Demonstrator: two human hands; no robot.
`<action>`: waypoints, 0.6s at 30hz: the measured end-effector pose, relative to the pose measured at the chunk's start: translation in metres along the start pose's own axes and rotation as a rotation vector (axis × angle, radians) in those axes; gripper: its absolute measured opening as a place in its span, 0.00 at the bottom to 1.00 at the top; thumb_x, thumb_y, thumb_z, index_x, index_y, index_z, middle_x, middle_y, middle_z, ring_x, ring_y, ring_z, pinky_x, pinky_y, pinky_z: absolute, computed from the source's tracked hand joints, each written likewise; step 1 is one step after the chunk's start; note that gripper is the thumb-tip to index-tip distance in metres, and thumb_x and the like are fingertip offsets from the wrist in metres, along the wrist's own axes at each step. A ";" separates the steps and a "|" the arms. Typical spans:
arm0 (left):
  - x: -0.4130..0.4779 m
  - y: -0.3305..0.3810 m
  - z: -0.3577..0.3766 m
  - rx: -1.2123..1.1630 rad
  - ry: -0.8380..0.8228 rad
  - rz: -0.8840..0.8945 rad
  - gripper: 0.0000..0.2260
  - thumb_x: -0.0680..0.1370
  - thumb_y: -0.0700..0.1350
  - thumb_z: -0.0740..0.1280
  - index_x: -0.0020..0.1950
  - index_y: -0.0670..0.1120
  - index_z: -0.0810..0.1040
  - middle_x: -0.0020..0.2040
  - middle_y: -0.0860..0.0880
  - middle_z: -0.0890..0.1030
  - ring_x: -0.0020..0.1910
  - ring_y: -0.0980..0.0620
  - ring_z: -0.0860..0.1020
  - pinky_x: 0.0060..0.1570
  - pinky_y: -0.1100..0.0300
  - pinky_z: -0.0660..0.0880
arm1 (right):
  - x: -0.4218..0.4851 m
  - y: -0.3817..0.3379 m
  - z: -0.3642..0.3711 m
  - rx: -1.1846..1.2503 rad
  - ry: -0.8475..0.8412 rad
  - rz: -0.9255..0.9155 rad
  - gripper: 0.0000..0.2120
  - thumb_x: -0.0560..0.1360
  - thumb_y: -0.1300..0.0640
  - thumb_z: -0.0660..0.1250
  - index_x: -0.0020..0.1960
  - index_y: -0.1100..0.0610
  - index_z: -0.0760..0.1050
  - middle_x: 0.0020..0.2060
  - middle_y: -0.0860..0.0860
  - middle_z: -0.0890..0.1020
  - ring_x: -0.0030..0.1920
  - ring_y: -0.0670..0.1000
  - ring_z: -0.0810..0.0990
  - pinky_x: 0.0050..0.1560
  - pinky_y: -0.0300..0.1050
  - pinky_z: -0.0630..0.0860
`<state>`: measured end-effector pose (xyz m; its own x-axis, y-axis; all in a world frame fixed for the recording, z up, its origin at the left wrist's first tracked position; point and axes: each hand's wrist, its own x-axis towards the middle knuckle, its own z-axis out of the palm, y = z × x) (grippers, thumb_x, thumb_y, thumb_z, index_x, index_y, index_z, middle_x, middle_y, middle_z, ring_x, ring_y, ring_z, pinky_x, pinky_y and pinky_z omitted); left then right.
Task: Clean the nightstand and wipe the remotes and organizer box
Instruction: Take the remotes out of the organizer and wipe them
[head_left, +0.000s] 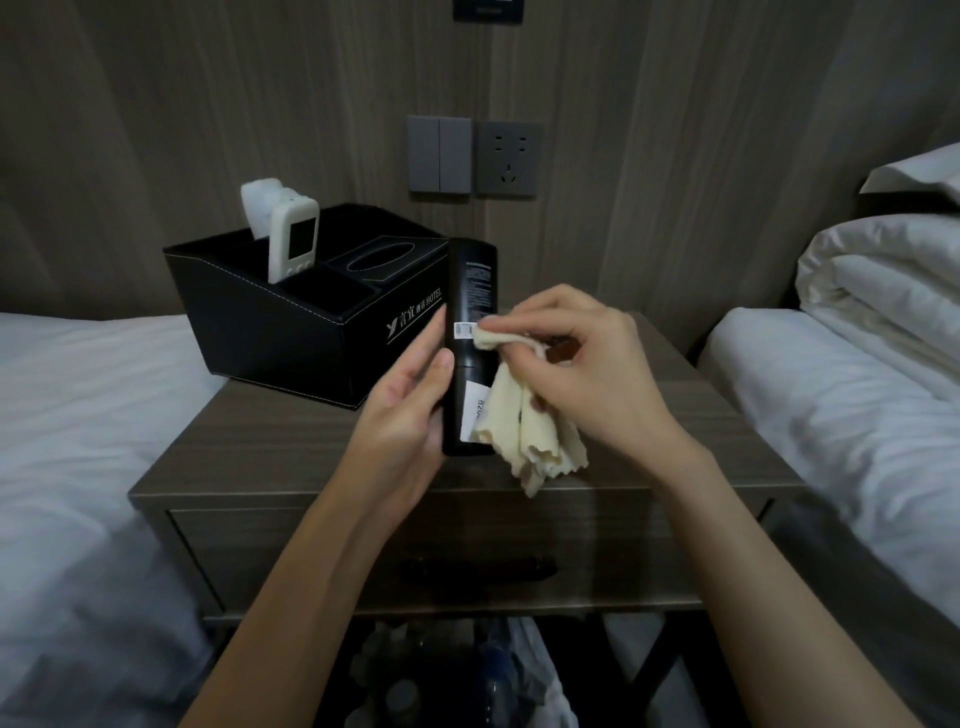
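**Black Remote: Back Face Under the Cloth**

The black remote (470, 312) was held above the nightstand worktop (291, 447), back face up. Its long axis ran away from the person, far end toward the wall. The left hand (410, 410) gripped its lower left edge, fingers (441, 364) curled round it. The right hand (587, 364) lay to the remote's right, pinching a cream cloth (524, 431) and pressing a fold against the barcode label near mid-length. A wiping stroke would likely follow that axis. The organizer box (275, 332) stood behind, to the left, with a white remote (293, 239) upright inside.
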<state>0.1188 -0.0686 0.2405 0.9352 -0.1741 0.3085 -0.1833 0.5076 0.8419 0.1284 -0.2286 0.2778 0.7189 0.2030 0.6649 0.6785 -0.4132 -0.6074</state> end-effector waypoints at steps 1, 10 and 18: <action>0.001 0.000 -0.001 -0.002 0.017 0.006 0.17 0.82 0.38 0.55 0.67 0.53 0.71 0.59 0.51 0.82 0.59 0.53 0.80 0.54 0.61 0.78 | -0.002 0.000 0.001 0.004 -0.037 -0.001 0.12 0.74 0.65 0.70 0.52 0.52 0.84 0.46 0.48 0.80 0.41 0.44 0.80 0.34 0.30 0.75; 0.006 0.006 -0.009 -0.145 0.121 -0.026 0.19 0.83 0.41 0.55 0.74 0.53 0.67 0.62 0.45 0.80 0.56 0.47 0.82 0.49 0.53 0.81 | -0.020 0.001 0.004 0.053 -0.253 0.008 0.11 0.73 0.67 0.70 0.51 0.56 0.85 0.48 0.48 0.80 0.40 0.44 0.80 0.31 0.31 0.76; 0.008 0.007 -0.009 -0.084 0.177 -0.001 0.16 0.83 0.40 0.55 0.65 0.56 0.73 0.60 0.47 0.81 0.56 0.47 0.82 0.56 0.51 0.79 | -0.025 0.007 0.001 -0.105 -0.430 0.013 0.11 0.72 0.63 0.71 0.49 0.50 0.85 0.45 0.42 0.81 0.46 0.41 0.80 0.45 0.30 0.73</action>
<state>0.1278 -0.0588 0.2452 0.9754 -0.0271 0.2189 -0.1635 0.5772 0.8001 0.1155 -0.2356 0.2563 0.7401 0.5388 0.4024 0.6656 -0.5014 -0.5528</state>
